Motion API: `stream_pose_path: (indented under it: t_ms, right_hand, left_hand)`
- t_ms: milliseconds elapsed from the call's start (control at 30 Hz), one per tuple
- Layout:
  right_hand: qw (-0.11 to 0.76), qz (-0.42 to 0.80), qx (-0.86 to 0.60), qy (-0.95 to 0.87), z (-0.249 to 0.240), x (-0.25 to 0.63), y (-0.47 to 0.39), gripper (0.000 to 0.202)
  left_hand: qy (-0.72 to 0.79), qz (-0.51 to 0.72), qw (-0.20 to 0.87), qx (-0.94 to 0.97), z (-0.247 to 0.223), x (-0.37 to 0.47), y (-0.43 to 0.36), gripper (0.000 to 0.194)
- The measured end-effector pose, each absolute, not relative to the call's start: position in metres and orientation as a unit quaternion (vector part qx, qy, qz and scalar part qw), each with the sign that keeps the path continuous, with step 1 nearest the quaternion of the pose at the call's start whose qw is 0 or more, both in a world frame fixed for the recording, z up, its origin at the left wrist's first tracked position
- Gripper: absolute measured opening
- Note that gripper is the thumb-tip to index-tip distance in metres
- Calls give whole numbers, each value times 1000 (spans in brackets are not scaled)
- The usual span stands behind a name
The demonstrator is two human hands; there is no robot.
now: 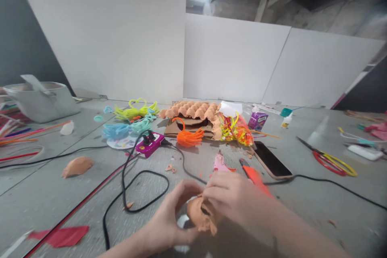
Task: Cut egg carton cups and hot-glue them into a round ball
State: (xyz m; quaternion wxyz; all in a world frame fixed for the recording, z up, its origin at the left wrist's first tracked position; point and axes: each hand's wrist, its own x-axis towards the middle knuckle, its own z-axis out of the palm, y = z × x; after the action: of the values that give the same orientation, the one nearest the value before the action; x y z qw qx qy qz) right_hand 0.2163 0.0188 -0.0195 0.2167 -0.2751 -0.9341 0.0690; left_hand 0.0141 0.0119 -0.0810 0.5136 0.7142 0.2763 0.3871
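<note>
Near the bottom middle, a torn orange-brown egg carton piece (198, 214) is between my two hands, with a ragged lower edge. My left hand (173, 213) curves round its left side, thumb below and fingers above. From the upper right, my right hand (231, 195) pinches it with bent fingers; some fingertips are hidden. Just beyond my right hand lie a pink tool (220, 162), whose kind I cannot tell, and an orange-handled utility knife (255, 175). At the back stands a larger egg carton (193, 109) of the same colour.
A purple power strip (150, 144) and looping black cable (123, 185) lie left of centre. To the right are a phone (270, 159) and scissors (329, 163). Bundles of orange pipe cleaners (190, 138) and a glue bottle (286, 121) sit farther back. Another carton scrap (78, 167) lies left.
</note>
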Motion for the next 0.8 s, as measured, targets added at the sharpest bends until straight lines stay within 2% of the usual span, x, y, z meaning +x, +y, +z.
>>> stream_pose_path:
  t_ms: [333,500,633,800]
  right_hand:
    - [230,62,-326,-915,-22,213,10,15]
    - [275,225,-400,-845,-9,213,10,14]
    - [329,329,-459,-757,-3,215,12,17]
    - [319,358,-462,-746,-2,213,11,18]
  left_hand:
    - [258,376,568,685,-81,14,13,51]
    - [175,386,693,583,-87,12,17,52]
    - [141,387,744,526,-85,11,18,54]
    - [139,387,770,487,-82,12,19,54]
